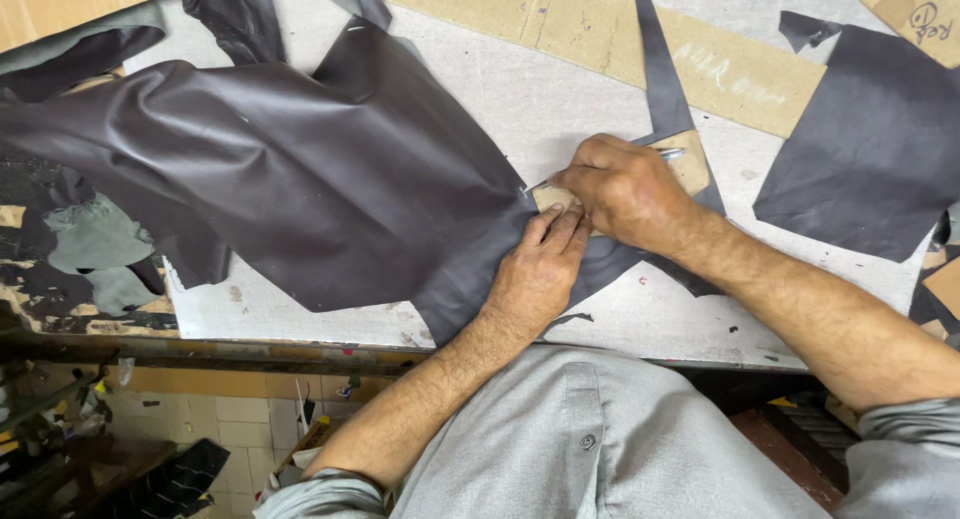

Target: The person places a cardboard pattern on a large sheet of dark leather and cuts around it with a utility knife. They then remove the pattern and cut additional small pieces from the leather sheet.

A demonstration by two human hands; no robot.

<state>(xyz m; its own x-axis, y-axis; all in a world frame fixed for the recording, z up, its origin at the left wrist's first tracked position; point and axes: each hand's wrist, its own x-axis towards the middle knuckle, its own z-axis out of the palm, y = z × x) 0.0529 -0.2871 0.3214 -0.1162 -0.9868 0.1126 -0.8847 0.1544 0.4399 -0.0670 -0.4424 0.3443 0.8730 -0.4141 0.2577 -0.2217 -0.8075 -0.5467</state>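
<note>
Grey worktable (pixel 560 99), scuffed, seen from above, tiled floor below its front edge. Large dark brown leather hide (pixel 300 169) spread wrinkled across the table, its right edge running under both sets of fingers. Separate dark leather piece (pixel 870 149) lies flat well apart, beyond the right wrist. Long cardboard strip (pixel 620 39) sits past the fingertips, towards the far edge. Narrow leather strip (pixel 660 79) runs from there down to the right knuckles. Small cardboard pattern (pixel 690 164) lies on the hide, mostly covered by the right hand. Left hand (pixel 535 269) flat, fingers (pixel 560 229) together and straight, pressing hide and pattern edge down, empty. Right hand (pixel 625 189) curled closed around a thin metal-tipped cutting tool (pixel 535 187); tip pokes out just left of the fingers, touching the hide at the pattern edge, handle end shows past the knuckles. Hands touch each other.
</note>
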